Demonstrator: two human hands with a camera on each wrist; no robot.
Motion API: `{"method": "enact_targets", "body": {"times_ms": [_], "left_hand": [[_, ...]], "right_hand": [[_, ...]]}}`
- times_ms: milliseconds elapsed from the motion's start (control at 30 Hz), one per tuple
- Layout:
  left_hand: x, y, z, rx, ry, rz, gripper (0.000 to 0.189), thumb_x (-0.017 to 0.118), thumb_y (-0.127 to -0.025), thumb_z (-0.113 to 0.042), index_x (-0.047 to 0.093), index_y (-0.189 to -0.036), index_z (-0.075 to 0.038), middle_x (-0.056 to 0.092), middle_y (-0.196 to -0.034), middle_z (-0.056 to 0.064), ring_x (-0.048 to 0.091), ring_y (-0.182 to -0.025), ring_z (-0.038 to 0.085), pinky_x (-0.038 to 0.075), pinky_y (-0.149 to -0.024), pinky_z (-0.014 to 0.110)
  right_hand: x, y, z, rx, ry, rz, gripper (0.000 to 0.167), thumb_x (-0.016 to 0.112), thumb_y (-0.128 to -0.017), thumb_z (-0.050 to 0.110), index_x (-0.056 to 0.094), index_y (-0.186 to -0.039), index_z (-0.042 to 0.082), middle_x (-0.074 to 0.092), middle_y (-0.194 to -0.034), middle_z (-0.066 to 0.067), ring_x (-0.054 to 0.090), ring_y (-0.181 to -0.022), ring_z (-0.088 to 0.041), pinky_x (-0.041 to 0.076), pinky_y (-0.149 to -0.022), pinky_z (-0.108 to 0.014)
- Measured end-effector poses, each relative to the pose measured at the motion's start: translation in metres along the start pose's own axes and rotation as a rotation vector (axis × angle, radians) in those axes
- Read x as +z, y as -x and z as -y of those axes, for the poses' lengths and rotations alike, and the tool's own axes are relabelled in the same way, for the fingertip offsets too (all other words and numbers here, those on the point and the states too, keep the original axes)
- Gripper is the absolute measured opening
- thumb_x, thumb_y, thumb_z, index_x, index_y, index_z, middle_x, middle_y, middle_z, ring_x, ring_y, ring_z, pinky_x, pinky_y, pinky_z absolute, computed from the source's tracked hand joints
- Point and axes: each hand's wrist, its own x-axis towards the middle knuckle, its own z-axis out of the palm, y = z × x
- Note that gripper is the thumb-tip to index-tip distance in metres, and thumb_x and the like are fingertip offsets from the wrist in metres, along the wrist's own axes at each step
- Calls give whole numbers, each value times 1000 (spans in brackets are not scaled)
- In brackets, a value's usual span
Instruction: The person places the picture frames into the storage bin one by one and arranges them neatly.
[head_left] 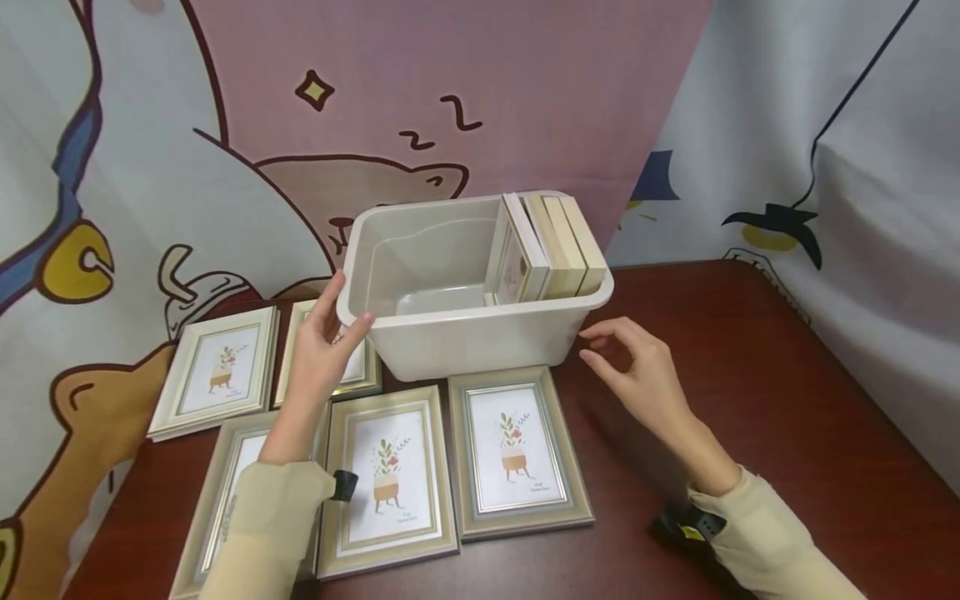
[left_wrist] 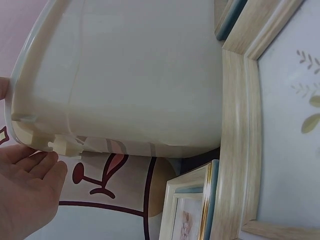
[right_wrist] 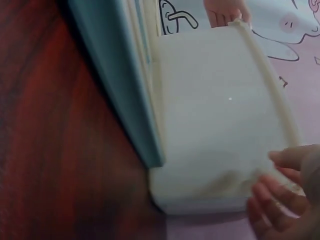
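A light grey, rectangular plastic bin with rounded corners (head_left: 465,343) stands on a dark red-brown wooden table (head_left: 757,392), its open top facing up. The left hand (head_left: 322,346) grips its left front corner, thumb on the rim and fingers bent beneath it. The right hand (head_left: 641,371) is beside the bin's right side, its fingers loosely bent, the thumb apart from them, grasping nothing (whether the fingertips touch the wall, I cannot tell). Inside, four pale rectangular picture frames (head_left: 557,250) stand on edge, side by side, at the right end. Just in front of the bin lie two beige frames with printed potted plants, one at right (head_left: 572,467) and one at centre (head_left: 447,517); a third beige frame (head_left: 201,517) is partly hidden by the left sleeve (head_left: 273,517). Farther left lies a white frame (head_left: 267,350). Cartoon-printed fabric (head_left: 570,83) hangs behind.
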Motion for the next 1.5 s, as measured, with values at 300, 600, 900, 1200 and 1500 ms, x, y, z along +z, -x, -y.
{"method": "enact_targets", "body": {"times_ms": [300,600,900,1200,1500], "left_hand": [[1,-1,-2,11,4,-3,70,65,-96,-11,30,-157,-10,29,-163,0,34,-149,19,29,-123,29],[0,-2,-2,9,6,-8,70,65,-96,-10,30,-156,-9,28,-164,1,33,-149,19,31,-119,21],[-1,-4,-2,1,-9,0,69,64,-96,-10,30,-157,-9,28,-164,1,34,-149,19,32,-120,26],[-2,-3,0,3,-25,3,69,64,-96,-11,30,-156,-9,28,-164,1,33,-149,19,32,-121,31],[-2,-1,1,9,-38,0,69,64,-96,-13,31,-156,-10,28,-164,1,32,-150,19,29,-124,33]], "right_hand": [[21,0,-28,301,-190,484,38,74,-90,16,65,-124,1,72,-109,-16,70,-87,-19,58,-75,-27],[38,3,-20,473,-288,659,62,78,-83,6,46,-135,-2,57,-96,-17,63,-68,-15,62,-58,-31],[42,2,-6,581,-340,739,72,77,-81,0,39,-141,-9,53,-93,-16,61,-66,-16,63,-61,-36],[33,6,-12,582,-505,733,70,75,-82,1,34,-138,-7,56,-106,-24,67,-79,-19,64,-68,-40],[10,0,-11,428,-702,713,61,72,-87,-1,38,-138,-3,67,-100,-10,71,-81,-13,64,-72,-37]]}}
